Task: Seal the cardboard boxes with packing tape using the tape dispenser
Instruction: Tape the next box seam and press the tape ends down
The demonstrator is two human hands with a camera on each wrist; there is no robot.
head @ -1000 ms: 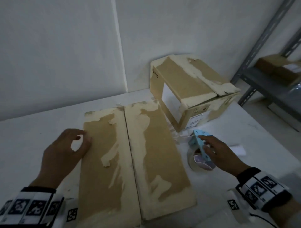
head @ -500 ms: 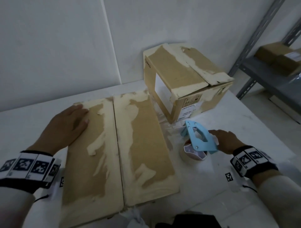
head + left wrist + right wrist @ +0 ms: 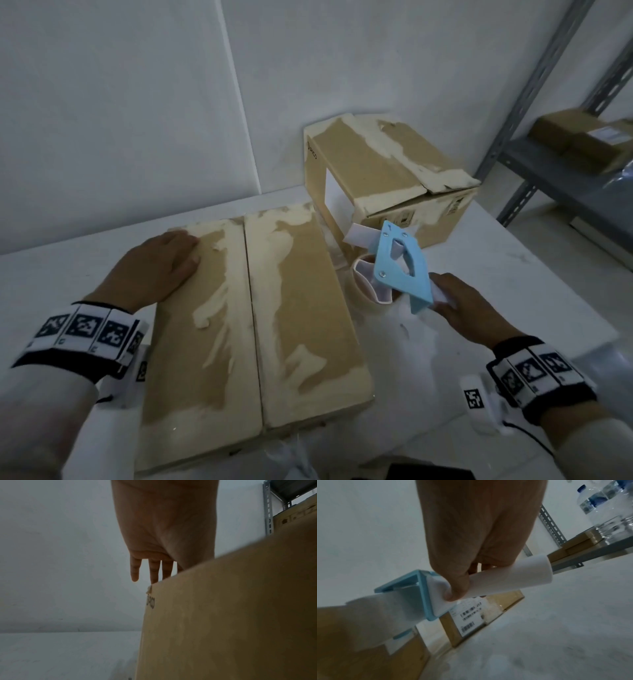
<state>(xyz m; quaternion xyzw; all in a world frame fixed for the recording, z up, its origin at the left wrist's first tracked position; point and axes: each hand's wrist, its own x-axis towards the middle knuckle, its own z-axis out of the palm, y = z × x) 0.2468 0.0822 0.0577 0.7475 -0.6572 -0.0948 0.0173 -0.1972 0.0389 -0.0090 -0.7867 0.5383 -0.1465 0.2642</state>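
A flat-topped cardboard box [image 3: 281,308] with two closed flaps and a centre seam lies in front of me on the white table [image 3: 513,281]. My left hand [image 3: 161,267] rests flat on its far left flap, fingers straight [image 3: 153,572]. My right hand [image 3: 466,308] grips the white handle [image 3: 510,577] of a light blue tape dispenser [image 3: 400,267], lifted just right of the box. The tape roll [image 3: 366,284] hangs under the blue frame. A second cardboard box [image 3: 387,178] stands behind, at the wall.
A grey metal shelf [image 3: 561,164] at the right holds a cardboard parcel [image 3: 582,133] and water bottles [image 3: 606,507]. The white wall [image 3: 137,102] runs close behind the table. The table's right edge drops to the floor.
My right hand has closed round the dispenser handle and lifted the dispenser off the table. My left hand slid to the far left flap and flattened there.
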